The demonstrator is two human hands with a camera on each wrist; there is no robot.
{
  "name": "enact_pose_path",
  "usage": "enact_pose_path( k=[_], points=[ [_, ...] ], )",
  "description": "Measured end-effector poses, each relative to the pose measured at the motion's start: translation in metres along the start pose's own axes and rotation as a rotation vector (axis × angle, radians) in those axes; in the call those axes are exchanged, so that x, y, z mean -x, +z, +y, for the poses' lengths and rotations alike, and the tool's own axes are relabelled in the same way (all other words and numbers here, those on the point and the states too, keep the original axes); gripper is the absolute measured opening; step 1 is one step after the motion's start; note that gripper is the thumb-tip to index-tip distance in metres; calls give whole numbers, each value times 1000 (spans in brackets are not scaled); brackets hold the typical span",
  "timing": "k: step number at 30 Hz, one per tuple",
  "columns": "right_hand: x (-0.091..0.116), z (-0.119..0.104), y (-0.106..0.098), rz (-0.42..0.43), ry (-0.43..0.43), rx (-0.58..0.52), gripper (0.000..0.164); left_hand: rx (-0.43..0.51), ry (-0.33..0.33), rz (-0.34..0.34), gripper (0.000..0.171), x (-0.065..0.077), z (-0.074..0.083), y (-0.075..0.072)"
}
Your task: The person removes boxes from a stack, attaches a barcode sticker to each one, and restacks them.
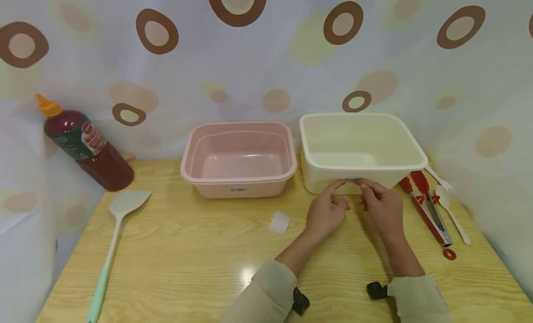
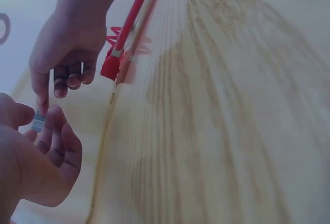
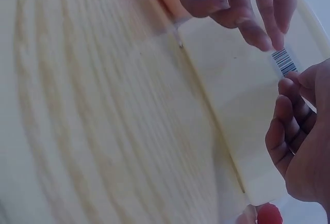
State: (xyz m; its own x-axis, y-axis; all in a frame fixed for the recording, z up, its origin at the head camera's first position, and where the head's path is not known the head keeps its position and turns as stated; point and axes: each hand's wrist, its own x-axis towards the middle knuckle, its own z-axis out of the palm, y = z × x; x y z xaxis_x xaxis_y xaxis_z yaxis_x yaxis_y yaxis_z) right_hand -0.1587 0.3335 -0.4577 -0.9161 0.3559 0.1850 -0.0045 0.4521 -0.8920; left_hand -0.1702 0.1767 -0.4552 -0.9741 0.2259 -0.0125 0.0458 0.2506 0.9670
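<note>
A small barcode sticker [image 3: 284, 62] shows against the front wall of the cream basin [image 1: 316, 177], just under its rim. My left hand [image 1: 326, 214] has its fingertips at the sticker's left end. At the right end, my right hand [image 1: 384, 209] pinches it between thumb and index finger. In the left wrist view the sticker [image 2: 38, 122] is partly covered by fingers of the left hand [image 2: 44, 167], with the right hand [image 2: 72, 43] above. The other fingers of both hands are curled. Left of the cream basin stands a pink basin [image 1: 239, 186] with its own barcode.
A white paper piece [image 1: 280, 222] lies in front of the basins. Red-handled tongs [image 1: 430, 214], a white spoon [image 1: 451, 212] and a white fork [image 1: 439, 177] lie at right. A spatula [image 1: 112, 244] and a red sauce bottle [image 1: 89, 147] are at left. A patterned curtain [image 1: 250, 59] hangs behind.
</note>
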Motion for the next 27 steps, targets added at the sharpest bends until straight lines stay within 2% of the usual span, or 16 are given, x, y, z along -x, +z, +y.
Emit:
enact_pose_path(
  k=[6, 9, 11, 14, 17, 20, 23, 27],
  points=[
    [1, 2, -11, -33, 11, 20, 37, 12, -15, -37, 47, 5, 6, -14],
    [4, -2, -22, -55, -46, 42, 37, 38, 18, -98, 47, 10, 9, -30],
    [6, -10, -31, -64, -95, 56, 37, 49, 57, -145, 46, 14, 12, -47],
    [4, -24, -44, -84, -170, 77, 36, 36, 134, -170, 44, 17, 20, -79],
    [-5, -39, -58, -99, -217, 88, 37, -7, 186, -114, 49, 19, 31, -119],
    [-18, -52, -73, -120, -208, 87, 39, -70, 220, -39, 56, 22, 40, -163],
    [-31, -62, -86, -127, -188, 91, 41, -165, 270, 7, 63, 24, 44, -207],
    [-50, -69, -103, -94, -165, 150, 42, -355, 321, 57, 76, 20, 40, -263]
  ],
)
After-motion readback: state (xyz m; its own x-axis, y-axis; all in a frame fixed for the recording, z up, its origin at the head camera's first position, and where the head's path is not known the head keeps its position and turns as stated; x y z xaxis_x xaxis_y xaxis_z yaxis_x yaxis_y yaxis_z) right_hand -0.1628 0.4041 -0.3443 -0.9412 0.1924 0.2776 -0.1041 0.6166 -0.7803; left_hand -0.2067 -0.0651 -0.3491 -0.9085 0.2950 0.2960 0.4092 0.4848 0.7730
